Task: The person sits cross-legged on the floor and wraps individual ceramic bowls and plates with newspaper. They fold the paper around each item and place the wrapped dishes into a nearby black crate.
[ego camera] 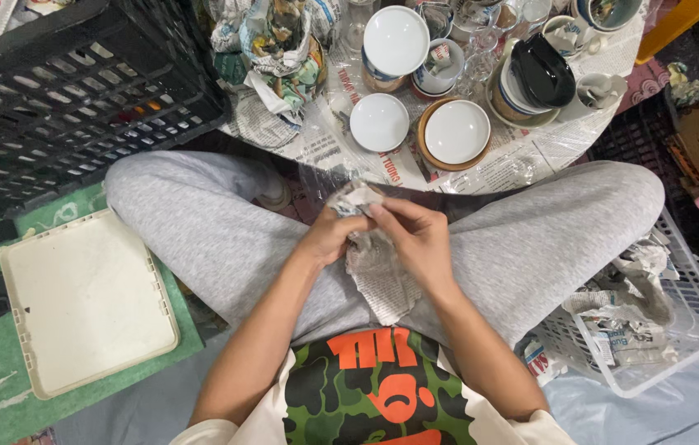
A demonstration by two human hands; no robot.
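Head view, looking down at a person seated cross-legged in grey trousers (201, 222). Both hands meet above the lap at the centre of the scene. The left hand (329, 237) and the right hand (417, 239) each have their fingers closed on a crumpled newspaper bundle (370, 255), which lies between them; a loose flap of the paper hangs down toward the near side, over the lap. What the paper encloses cannot be told.

On the far side, just beyond the knees, sheets of newspaper and clear plastic cover the floor and carry crockery: a small white dish (379, 122), a white plate inside a brown-rimmed saucer (456, 132) just to its right, a white lid on a cup (396, 39) farther off, and a black dish (542, 72) stacked on plates at far right. Paper-wrapped items (279, 45) stand at far centre-left.

A black plastic crate (69, 91) fills the far left. A cream rectangular lid (86, 301) lies on green matting at near left. A white slotted basket (663, 321) holding crumpled newspaper sits at near right.
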